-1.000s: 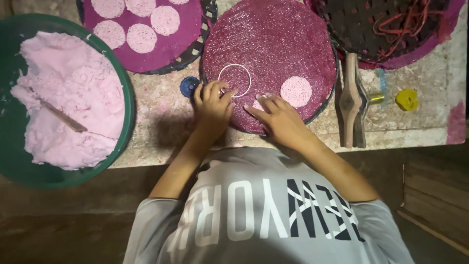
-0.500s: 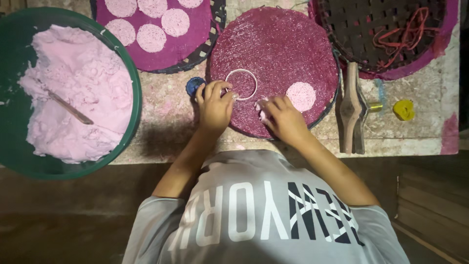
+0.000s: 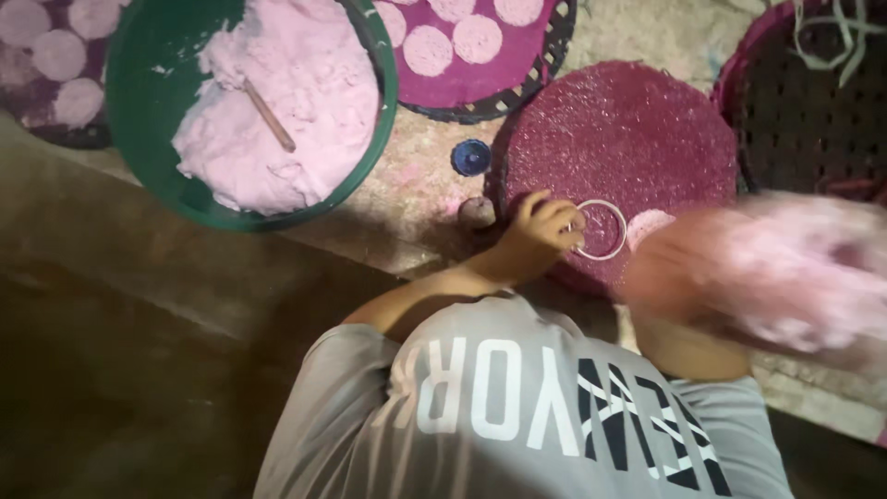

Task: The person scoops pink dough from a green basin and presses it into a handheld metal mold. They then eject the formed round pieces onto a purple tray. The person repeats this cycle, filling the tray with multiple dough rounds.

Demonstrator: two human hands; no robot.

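My left hand pinches the left edge of a thin metal ring, which lies flat near the front of a round magenta mat. My right hand is raised close to the camera at the right. It is badly blurred and carries a lump of pink dough. A pale pink dough disc lies on the mat just right of the ring, partly hidden by that hand.
A green basin at the upper left holds a mass of pink dough with a wooden stick in it. A blue cap and a small round lump lie beside the mat. Behind are a tray of discs and a dark woven tray.
My right hand has left the mat and come up towards the camera with pink dough. My left hand stays at the ring. The view has swung left and closer.
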